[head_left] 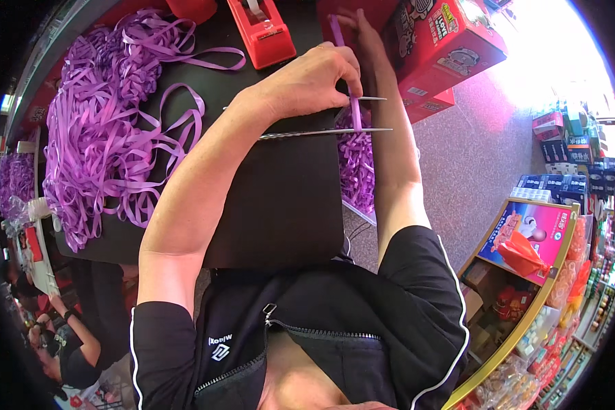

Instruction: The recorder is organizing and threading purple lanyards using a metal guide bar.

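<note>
Between my two hands a narrow purple ribbon (pixel 357 116) runs fairly straight, crossing two thin pointed metal rods (pixel 321 132) that reach past the right edge of the black table. My left hand (pixel 318 75) is closed in a pinch on the ribbon beside the farther rod. Farther off, my right hand (pixel 367 37) has its fingertips at the ribbon's far end; they are slightly blurred but seem to grip it. Under the rods, beyond the table edge, lies a heap of short purple ribbon pieces (pixel 355 167). My left forearm hides part of the rods.
A large tangle of purple ribbon (pixel 109 130) covers the left of the black table (pixel 280 205). Behind it stands a red tape dispenser (pixel 263 31). Red cartons (pixel 444 41) are stacked at far right, and a display counter (pixel 526 239) stands right. Another person (pixel 75 342) is at lower left.
</note>
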Action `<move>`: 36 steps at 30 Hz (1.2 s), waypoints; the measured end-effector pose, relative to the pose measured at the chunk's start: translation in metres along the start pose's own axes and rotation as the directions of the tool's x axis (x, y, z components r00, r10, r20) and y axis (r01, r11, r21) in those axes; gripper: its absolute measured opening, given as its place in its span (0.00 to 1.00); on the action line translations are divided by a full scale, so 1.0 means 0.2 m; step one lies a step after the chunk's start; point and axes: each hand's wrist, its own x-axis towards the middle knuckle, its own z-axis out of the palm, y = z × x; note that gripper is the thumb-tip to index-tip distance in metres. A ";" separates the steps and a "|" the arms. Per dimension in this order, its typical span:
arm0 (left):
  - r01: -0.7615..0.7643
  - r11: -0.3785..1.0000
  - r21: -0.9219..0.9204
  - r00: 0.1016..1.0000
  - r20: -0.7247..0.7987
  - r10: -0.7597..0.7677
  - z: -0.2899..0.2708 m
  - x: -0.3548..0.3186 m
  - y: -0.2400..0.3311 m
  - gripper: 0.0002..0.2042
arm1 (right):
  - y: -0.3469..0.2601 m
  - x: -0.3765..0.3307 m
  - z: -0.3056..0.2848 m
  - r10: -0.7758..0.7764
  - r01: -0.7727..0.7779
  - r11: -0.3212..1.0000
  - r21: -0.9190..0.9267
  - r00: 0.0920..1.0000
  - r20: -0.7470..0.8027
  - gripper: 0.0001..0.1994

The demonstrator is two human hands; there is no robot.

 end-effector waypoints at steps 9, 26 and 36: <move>0.192 0.972 -0.137 0.977 0.116 -0.177 -0.01 0.01 0.03 0.10 | 0.60 -0.67 -0.29 -0.011 0.019 0.900 -0.436 1.000 0.020 0.18; 0.142 0.967 -0.210 0.986 0.119 -0.119 0.01 -0.02 -0.06 0.12 | -0.42 -1.85 0.24 -0.155 0.058 0.848 -0.527 0.978 -0.142 0.23; 0.141 0.959 -0.245 0.987 0.115 -0.115 0.02 -0.03 -0.08 0.12 | -0.59 -1.77 0.35 -0.220 0.143 0.737 -0.661 0.975 -0.034 0.28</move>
